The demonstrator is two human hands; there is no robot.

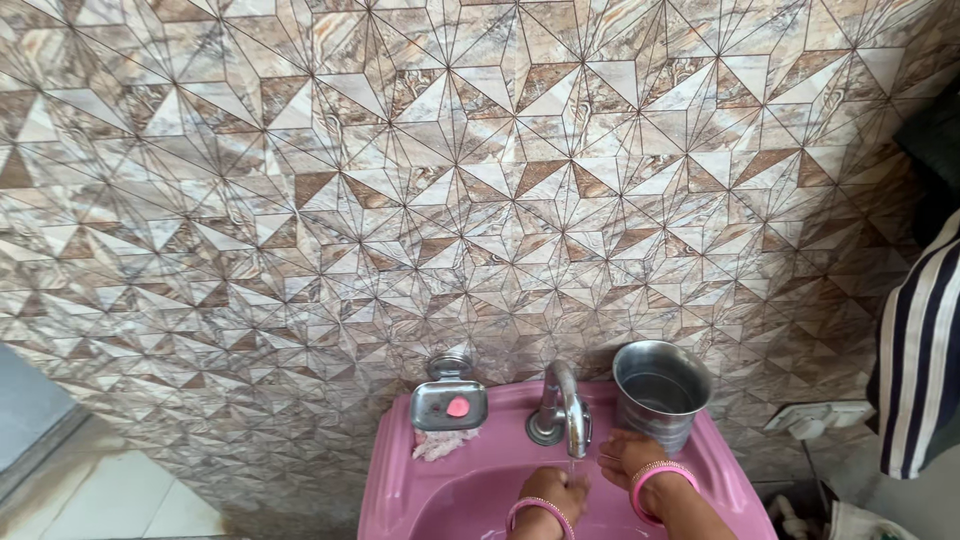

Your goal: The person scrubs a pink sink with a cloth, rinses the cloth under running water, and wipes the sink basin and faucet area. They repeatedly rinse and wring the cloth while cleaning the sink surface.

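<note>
A pink wash basin (395,480) stands against a patterned tile wall. A chrome tap (562,408) rises at its back, and a thin stream of water runs from the spout. My left hand (558,490), with a pink bangle on the wrist, is curled under the stream. My right hand (628,455), also with bangles, rests just right of the tap, touching the foot of a steel tumbler (658,392) that stands on the basin's back right rim. Neither hand visibly grips anything.
A metal soap dish (449,402) with a small pink soap sliver hangs on the wall left of the tap, with a crumpled whitish rag (443,443) below it. A striped cloth (918,360) hangs at the right edge. Pale floor tiles (110,490) show lower left.
</note>
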